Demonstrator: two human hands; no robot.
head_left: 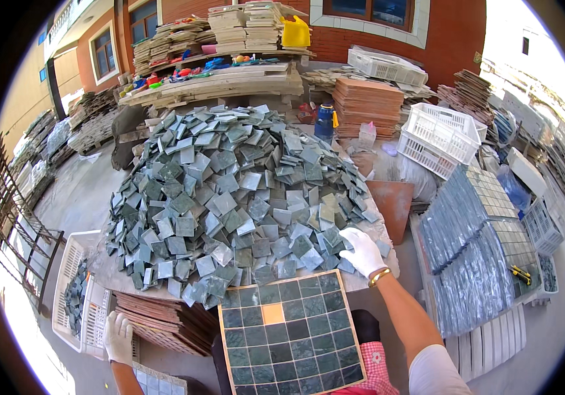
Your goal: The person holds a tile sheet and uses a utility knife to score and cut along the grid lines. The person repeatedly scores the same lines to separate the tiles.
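Observation:
Tilted on my lap is a square tray [254, 297] with a light grid, its cells filled with dark green stone tiles [290, 290]. One cell [273, 313] in its upper part shows bare tan backing. My right hand [363, 254], in a white glove with a bracelet at the wrist, reaches to the front right edge of a large heap of loose grey-green tiles [229, 197]. Its thumb and fingers are apart over the tiles. Low on the left, my gloved left hand [119, 337] is beside a stack of brown boards [170, 319], fingers extended, holding nothing I can see.
A white crate [98, 316] with loose tiles stands left of the table [388, 253]. On the right are wrapped stacks of tile sheets [457, 217] with a yellow tool [520, 274] on top. Behind the heap stand a blue jug [324, 122], reddish boards [367, 105] and white crates [437, 138].

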